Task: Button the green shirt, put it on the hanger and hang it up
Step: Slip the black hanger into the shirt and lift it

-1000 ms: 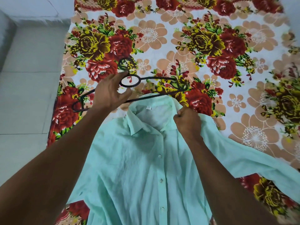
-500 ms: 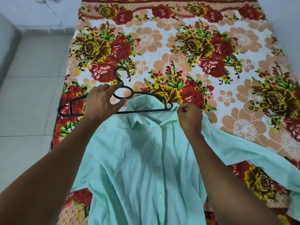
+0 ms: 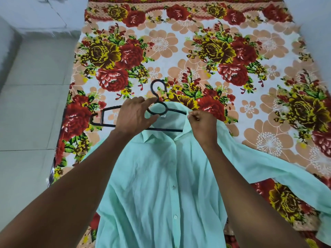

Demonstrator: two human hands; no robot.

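My left hand (image 3: 133, 115) grasps the black hanger (image 3: 107, 116) at its neck, just under the hook. Half a second ago the hanger's right arm only reached the collar's edge; now I have slid it in, so that arm lies inside the neck opening of the green shirt (image 3: 161, 176), and the lower bar shows dark across the inside of the collar. The hanger's left arm is out in the open to the left, over the floral bed cover (image 3: 223, 51).

To the right, my right hand (image 3: 202, 126) pinches the collar's right edge and holds it lifted, much as it did a moment back, keeping the opening wide.

The shirt lies front-up on the near part of the bed, its placket closed as far as I can see, one sleeve trailing off to the right.

I judge the buttoning done and the hanger half seated: the left shoulder has yet to go over the bare arm.
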